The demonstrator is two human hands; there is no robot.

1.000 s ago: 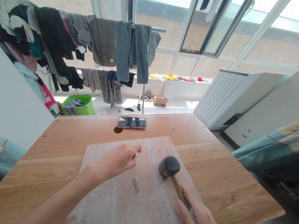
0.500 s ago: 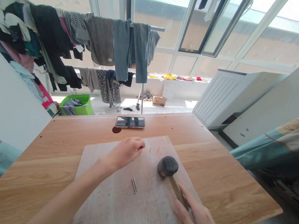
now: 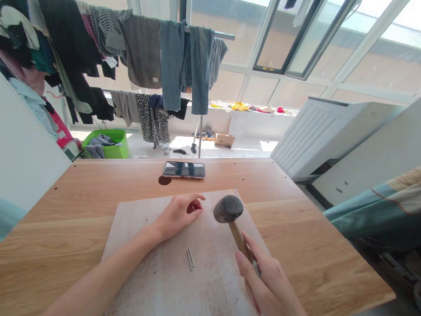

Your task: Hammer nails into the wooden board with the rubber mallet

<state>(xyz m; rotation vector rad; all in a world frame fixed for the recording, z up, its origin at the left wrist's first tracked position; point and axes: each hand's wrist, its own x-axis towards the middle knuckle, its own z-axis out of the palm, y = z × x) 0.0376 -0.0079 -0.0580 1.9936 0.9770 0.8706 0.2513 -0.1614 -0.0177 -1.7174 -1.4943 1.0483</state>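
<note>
right hand holds hammer by handle; left hand pinched shut just beside hammer head; two nails on board, counter's near edge

Beyond the far edge of the wooden table, bright daylight comes through tall white-framed windows, one sash tilted open, above a sill strewn with small coloured items. Between table and windows stands a rack hung thick with clothes, with a green basket and a cardboard box on the sunlit floor below. Right of the table lean a ribbed white panel and a plain white board, with patterned cloth nearer.
</note>
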